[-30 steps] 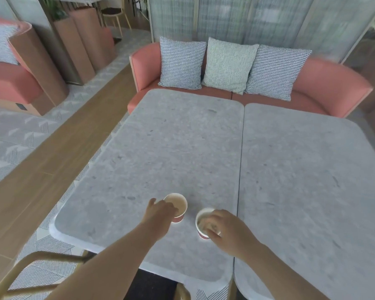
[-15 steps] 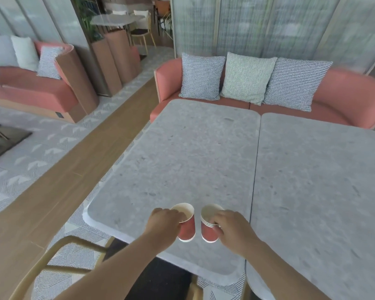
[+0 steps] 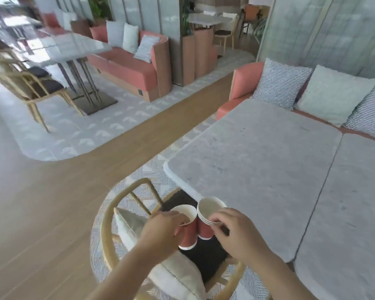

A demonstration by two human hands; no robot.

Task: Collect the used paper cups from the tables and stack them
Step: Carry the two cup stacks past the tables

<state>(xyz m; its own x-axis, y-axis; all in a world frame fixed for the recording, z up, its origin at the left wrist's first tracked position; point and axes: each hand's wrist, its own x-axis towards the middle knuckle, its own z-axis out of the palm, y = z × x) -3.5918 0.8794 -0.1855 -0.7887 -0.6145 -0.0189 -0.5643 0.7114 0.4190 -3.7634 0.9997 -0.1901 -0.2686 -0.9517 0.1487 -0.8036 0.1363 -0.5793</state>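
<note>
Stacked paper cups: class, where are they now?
Head view, low: the stacked paper cups are in the right hand, beside the single cup in the left hand, above the chair.

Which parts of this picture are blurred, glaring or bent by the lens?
Head view: the far table glares white at upper left; the chairs beside it are smeared by blur; the floor strip and near table edge curve from the wide lens; the cup and stack look sharpest.

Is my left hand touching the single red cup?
Touching. The head view shows the left hand gripping the single red cup, fingers over its rim.
</note>
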